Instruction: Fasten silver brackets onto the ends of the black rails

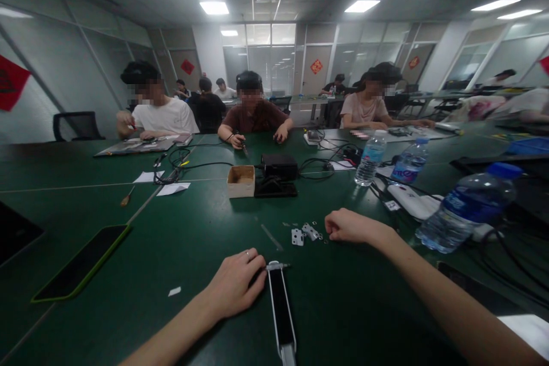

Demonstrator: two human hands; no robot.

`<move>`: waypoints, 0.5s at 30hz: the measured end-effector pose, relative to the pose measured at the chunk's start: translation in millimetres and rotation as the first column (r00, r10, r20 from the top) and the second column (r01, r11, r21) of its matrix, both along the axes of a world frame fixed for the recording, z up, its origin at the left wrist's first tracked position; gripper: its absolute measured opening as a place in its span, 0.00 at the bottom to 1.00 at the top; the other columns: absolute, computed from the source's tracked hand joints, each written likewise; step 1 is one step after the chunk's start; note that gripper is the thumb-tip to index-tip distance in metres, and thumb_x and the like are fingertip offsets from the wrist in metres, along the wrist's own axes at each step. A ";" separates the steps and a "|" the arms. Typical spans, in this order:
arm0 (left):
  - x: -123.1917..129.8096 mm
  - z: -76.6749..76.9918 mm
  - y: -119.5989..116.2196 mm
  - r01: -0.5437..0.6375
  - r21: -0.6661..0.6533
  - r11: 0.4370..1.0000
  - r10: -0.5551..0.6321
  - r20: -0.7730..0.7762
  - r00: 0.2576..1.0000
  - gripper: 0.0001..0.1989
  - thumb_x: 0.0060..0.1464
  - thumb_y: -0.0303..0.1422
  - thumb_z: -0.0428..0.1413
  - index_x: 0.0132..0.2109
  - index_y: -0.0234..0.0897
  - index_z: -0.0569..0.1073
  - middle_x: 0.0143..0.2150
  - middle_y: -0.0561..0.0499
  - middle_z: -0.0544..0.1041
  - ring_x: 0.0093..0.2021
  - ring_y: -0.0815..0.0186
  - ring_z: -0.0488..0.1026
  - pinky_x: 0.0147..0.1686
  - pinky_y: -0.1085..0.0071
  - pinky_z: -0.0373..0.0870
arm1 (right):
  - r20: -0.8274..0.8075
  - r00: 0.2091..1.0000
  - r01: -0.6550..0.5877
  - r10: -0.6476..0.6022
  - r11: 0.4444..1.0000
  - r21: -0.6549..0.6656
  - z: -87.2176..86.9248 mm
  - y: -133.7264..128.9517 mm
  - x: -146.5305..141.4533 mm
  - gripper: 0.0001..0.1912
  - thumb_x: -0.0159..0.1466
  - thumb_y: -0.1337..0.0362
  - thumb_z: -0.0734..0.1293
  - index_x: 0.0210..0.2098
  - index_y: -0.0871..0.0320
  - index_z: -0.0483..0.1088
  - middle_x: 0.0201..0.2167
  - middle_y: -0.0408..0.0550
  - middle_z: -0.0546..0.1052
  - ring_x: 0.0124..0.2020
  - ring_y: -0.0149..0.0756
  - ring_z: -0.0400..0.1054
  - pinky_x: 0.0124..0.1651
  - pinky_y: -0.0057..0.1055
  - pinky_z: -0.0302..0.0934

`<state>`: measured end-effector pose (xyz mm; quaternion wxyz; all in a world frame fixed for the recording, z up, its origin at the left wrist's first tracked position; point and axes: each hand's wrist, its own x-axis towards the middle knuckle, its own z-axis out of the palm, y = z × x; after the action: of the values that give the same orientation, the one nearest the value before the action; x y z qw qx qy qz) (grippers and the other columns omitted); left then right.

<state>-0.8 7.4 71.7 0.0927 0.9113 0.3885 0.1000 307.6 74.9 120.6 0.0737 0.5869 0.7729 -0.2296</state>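
My left hand (240, 280) rests on the green table with its fingers bent together. Its fingertips meet one end of a thin pale rod (281, 266), which lies across the top of a long, narrow, white-framed device (281, 309) with a dark face. My right hand (343, 226) is closed, its fingers curled down to the table; whatever they pinch, if anything, is hidden. Just left of it lie small flat metal plates with holes (297, 237) and several tiny rings (325, 242). A clear thin strip (271, 237) lies between the two hands.
Ahead stand an open cardboard box (241, 183) and a black device (278, 167) with cables. Water bottles (465, 209) and a white device (414, 201) are on the right. A green-edged phone (83, 263) and a screwdriver (127, 197) lie left. Several people sit opposite.
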 end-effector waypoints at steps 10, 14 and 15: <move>0.4 -1.3 0.1 -0.004 0.014 1.000 0.005 -0.014 1.000 0.09 0.64 0.32 0.43 0.40 0.39 0.67 0.38 0.49 0.70 0.37 0.64 0.69 0.36 0.69 0.68 | -0.027 1.000 0.010 -0.010 1.000 -0.014 -7.4 3.8 4.2 0.09 0.55 0.72 0.65 0.36 0.60 0.71 0.34 0.47 0.75 0.33 0.36 0.69 0.30 0.27 0.58; -0.1 -0.9 -0.2 0.000 0.021 1.000 0.000 -0.010 1.000 0.08 0.64 0.32 0.44 0.40 0.39 0.67 0.38 0.50 0.70 0.36 0.64 0.69 0.36 0.69 0.68 | -0.056 0.995 -0.076 0.082 0.991 0.110 -8.3 4.0 1.9 0.10 0.55 0.71 0.66 0.38 0.59 0.71 0.35 0.48 0.74 0.35 0.36 0.67 0.34 0.28 0.58; -0.2 -0.8 -0.2 0.000 0.020 1.000 0.000 -0.007 1.000 0.08 0.64 0.32 0.44 0.40 0.39 0.67 0.38 0.50 0.70 0.37 0.64 0.69 0.36 0.70 0.68 | -0.072 0.992 -0.097 0.107 0.987 0.128 -8.2 3.9 0.9 0.09 0.56 0.71 0.66 0.37 0.59 0.71 0.35 0.47 0.74 0.35 0.36 0.67 0.34 0.28 0.58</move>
<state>-1.0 7.2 70.9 0.0822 0.9126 0.3877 0.1008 308.5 78.8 112.3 0.0182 0.5405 0.8171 -0.1998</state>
